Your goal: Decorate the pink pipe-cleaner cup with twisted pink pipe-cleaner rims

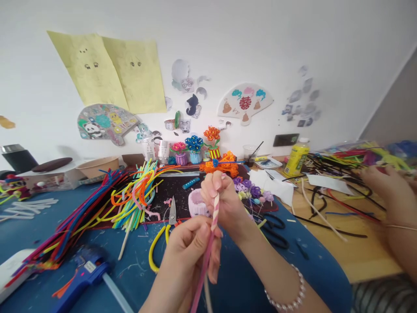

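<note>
Two pipe cleaners, one pink (pixel 202 271) and one whitish, are twisted into a striped length between my hands. My left hand (pixel 192 243) pinches them at the lower end of the twist, and their loose ends hang below it. Above it, my right hand (pixel 224 200) has its fingers closed around the upper part of the twist. Just behind my hands lies a small pale lilac ring-shaped piece (pixel 197 203). Left of them rest yellow-handled scissors (pixel 172 213) with the blades pointing away from me.
A blue glue gun (pixel 86 278) lies front left, near piles of colourful pipe cleaners (pixel 137 195). Finished pipe cleaner flowers (pixel 194 148) stand along the wall. A yellow bottle (pixel 297 157) stands at back right. Another person's hand (pixel 381 182) is over the wooden table.
</note>
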`<state>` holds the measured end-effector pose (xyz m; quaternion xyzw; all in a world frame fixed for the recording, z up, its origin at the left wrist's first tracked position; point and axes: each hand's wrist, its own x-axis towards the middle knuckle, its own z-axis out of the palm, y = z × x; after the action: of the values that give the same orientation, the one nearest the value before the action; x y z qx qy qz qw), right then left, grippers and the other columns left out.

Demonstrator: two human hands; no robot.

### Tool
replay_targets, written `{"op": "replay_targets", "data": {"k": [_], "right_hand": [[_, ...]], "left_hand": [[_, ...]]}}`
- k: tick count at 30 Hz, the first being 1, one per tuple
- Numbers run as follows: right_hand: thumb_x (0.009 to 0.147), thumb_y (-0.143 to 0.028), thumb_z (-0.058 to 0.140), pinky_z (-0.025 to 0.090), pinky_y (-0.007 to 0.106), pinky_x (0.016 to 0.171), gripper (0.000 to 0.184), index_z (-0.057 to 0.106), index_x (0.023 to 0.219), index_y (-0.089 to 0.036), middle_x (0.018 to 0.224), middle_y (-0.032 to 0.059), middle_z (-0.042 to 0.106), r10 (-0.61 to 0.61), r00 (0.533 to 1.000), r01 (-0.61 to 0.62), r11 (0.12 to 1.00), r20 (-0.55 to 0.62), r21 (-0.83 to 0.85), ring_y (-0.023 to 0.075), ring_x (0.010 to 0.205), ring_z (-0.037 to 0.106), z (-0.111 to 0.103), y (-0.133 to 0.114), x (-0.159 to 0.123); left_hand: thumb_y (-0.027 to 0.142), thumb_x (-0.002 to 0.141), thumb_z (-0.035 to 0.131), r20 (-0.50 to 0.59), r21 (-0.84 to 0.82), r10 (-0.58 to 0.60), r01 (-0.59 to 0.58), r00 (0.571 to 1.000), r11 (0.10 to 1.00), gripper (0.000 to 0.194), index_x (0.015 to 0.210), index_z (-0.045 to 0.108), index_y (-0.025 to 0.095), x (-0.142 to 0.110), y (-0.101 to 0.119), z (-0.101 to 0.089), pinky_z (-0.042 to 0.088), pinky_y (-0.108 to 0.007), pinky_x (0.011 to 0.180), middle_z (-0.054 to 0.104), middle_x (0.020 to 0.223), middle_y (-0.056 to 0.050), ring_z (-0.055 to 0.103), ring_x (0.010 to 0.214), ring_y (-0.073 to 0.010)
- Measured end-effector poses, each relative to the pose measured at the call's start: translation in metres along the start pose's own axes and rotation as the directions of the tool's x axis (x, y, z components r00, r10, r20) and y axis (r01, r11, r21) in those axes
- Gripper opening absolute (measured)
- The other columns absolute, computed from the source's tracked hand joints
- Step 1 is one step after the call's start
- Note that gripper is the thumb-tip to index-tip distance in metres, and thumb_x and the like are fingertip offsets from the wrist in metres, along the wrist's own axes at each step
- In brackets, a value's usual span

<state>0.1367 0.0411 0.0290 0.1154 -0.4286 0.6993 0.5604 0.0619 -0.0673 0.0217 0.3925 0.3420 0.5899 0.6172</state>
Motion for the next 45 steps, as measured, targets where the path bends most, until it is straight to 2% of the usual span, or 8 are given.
{"op": "replay_targets", "data": {"k": [4,8,13,17,23,31,38,45], "right_hand": [[0.065,-0.036,0.086,0.033,0.018,0.039,0.03,0.062,0.061,-0.019,0.055,-0.005,0.05,-0.063,0.994,0.056,0.995,-0.092,-0.078,0.006,0.043,0.038,-0.006,-0.002,0.002],[0.067,-0.038,0.085,0.036,0.019,0.041,0.027,0.067,0.062,-0.019,0.056,-0.0028,0.055,-0.101,0.985,0.082,0.988,-0.143,-0.132,0.0073,0.046,0.044,-0.007,-0.001,0.002],[0.066,-0.04,0.085,0.034,0.021,0.04,0.028,0.068,0.062,-0.019,0.056,-0.0021,0.056,-0.089,0.979,0.058,0.984,-0.182,-0.171,0.0082,0.045,0.044,-0.006,0.002,0.001],[0.064,-0.042,0.086,0.034,0.022,0.041,0.032,0.067,0.062,-0.017,0.057,-0.0016,0.057,-0.079,0.969,0.028,0.977,-0.235,-0.211,0.0075,0.044,0.044,-0.006,0.003,0.001],[0.065,-0.039,0.086,0.035,0.021,0.043,0.03,0.068,0.062,-0.015,0.057,-0.0009,0.059,-0.064,0.963,0.009,0.978,-0.263,-0.206,0.0072,0.045,0.046,-0.008,0.002,0.002],[0.067,-0.041,0.084,0.03,0.02,0.04,0.03,0.067,0.063,-0.017,0.054,-0.0025,0.056,0.005,0.985,-0.037,0.983,-0.175,-0.178,0.006,0.041,0.04,-0.005,0.003,0.001],[0.07,-0.042,0.082,0.032,0.021,0.043,0.029,0.066,0.064,-0.019,0.054,-0.0026,0.054,0.023,0.993,-0.04,0.988,-0.115,-0.147,0.0079,0.046,0.042,-0.005,0.008,-0.001],[0.066,-0.041,0.085,0.029,0.021,0.042,0.031,0.064,0.062,-0.018,0.057,-0.0031,0.055,0.001,0.981,-0.027,0.991,-0.194,-0.131,0.0068,0.045,0.039,-0.005,0.005,0.001]], "left_hand": [[0.035,0.078,0.073,-0.125,0.52,0.352,-0.241,0.928,0.82,0.021,0.091,0.066,0.019,-0.003,0.008,-0.011,0.042,-0.017,0.047,0.065,0.062,0.003,0.057,0.048,-0.0089],[0.024,0.081,0.068,0.046,0.924,0.709,-0.299,0.704,0.237,0.005,0.086,0.07,0.024,-0.007,0.013,-0.02,0.046,-0.019,0.054,0.069,0.067,0.003,0.062,0.056,-0.0116],[0.012,0.083,0.064,0.406,0.912,0.809,-0.25,0.426,-0.327,0.014,0.093,0.07,0.02,-0.006,0.01,-0.026,0.049,-0.025,0.078,0.074,0.086,-0.005,0.068,0.076,-0.0166],[0.01,0.078,0.07,0.531,0.847,0.762,-0.206,0.371,-0.491,0.025,0.101,0.069,0.019,0.0,0.004,-0.03,0.047,-0.025,0.078,0.075,0.086,-0.006,0.069,0.075,-0.017],[0.022,0.077,0.073,0.12,0.954,0.803,-0.291,0.584,0.069,0.005,0.082,0.072,0.022,-0.002,0.008,-0.024,0.046,-0.02,0.06,0.07,0.069,0.001,0.063,0.059,-0.0124],[0.042,0.079,0.071,-0.133,0.395,0.178,-0.113,0.975,0.912,0.031,0.067,0.062,0.015,0.0,0.022,-0.025,0.034,-0.016,0.046,0.054,0.051,0.003,0.043,0.046,-0.0063],[0.02,0.088,0.06,0.245,-0.266,-0.052,0.118,0.968,0.957,0.021,0.071,0.048,0.018,0.003,0.004,-0.013,0.021,-0.013,0.037,0.028,0.046,0.011,0.014,0.035,-0.0011],[0.031,0.079,0.074,0.012,0.0,0.055,-0.055,0.998,0.998,0.023,0.089,0.059,0.016,-0.002,0.006,-0.008,0.019,-0.012,0.038,0.054,0.068,0.005,0.03,0.04,0.0019]]}}
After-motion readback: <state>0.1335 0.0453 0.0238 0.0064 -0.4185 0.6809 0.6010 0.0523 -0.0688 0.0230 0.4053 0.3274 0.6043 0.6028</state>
